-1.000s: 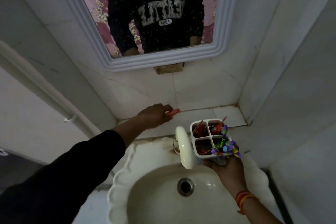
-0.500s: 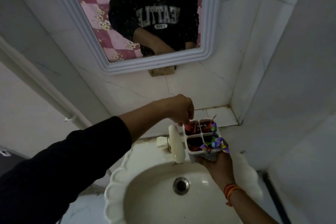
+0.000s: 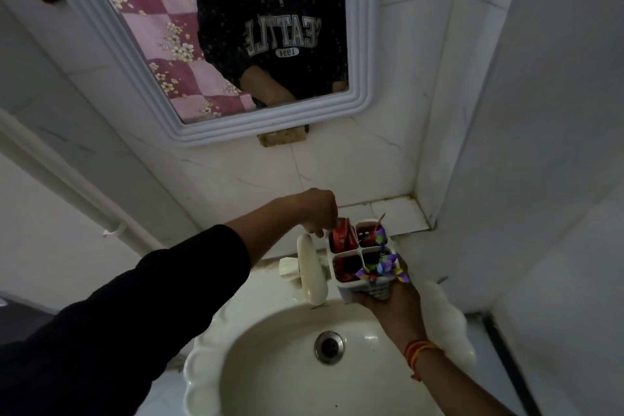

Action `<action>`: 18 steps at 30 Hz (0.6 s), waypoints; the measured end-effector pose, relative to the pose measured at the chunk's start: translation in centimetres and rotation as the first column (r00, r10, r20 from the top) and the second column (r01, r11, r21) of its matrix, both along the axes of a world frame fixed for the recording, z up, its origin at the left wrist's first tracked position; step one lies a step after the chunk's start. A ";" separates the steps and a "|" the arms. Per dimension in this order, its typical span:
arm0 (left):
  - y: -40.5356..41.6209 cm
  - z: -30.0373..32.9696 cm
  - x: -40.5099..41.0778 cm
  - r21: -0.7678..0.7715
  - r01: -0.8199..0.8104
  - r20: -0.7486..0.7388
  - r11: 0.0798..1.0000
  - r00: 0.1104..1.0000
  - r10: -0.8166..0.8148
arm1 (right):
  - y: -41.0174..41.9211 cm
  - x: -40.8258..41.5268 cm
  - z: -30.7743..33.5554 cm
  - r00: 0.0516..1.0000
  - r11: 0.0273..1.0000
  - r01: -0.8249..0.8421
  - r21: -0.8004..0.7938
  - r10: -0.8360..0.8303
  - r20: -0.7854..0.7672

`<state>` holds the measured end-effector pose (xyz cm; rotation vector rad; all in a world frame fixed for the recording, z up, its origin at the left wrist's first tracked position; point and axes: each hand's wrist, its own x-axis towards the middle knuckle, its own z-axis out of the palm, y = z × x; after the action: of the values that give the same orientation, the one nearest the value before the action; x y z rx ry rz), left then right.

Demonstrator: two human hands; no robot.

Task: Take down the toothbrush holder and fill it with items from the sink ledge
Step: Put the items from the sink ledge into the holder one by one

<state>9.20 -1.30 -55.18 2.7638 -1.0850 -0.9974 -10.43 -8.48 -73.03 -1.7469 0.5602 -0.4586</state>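
A white toothbrush holder [image 3: 351, 287] with four compartments rests in my right hand [image 3: 391, 300], held from below over the back of the sink. Red items fill its compartments, and a purple patterned wrapper [image 3: 383, 268] sticks out of the near right one. My left hand [image 3: 317, 213] hovers over the far left compartment, fingertips pinched on a red packet [image 3: 342, 236] that stands in that compartment. The tiled sink ledge [image 3: 398, 213] lies just behind the holder.
A cream tap [image 3: 312, 272] rises directly left of the holder. The white basin [image 3: 270, 365] with its metal drain [image 3: 329, 346] sits below. A framed mirror [image 3: 236, 44] hangs above, a wall corner stands to the right, and a white pipe [image 3: 67, 186] runs down the left wall.
My left hand took a red item off the ledge, carried it right over the holder and lowered it into the far left compartment. My right hand kept hold of the holder.
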 end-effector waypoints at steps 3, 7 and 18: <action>-0.6 0.1 -0.9 0.041 0.138 0.175 0.990 0.974 -0.144 | -0.2 0.0 -0.5 1.000 1.000 0.000 -0.017 0.000 -0.009; -0.9 1.0 -2.1 0.051 0.287 0.383 0.957 0.879 -0.284 | -0.6 0.0 -0.9 1.000 1.000 0.002 0.001 -0.002 -0.016; -0.8 0.4 -2.0 0.190 0.213 0.256 0.958 0.932 -0.258 | -0.8 0.2 -1.3 0.999 1.000 -0.013 0.016 0.014 -0.034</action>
<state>7.21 -2.05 -54.77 3.0280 -1.4675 -0.7548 -10.21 -9.25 -74.30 -1.7453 0.5742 -0.4149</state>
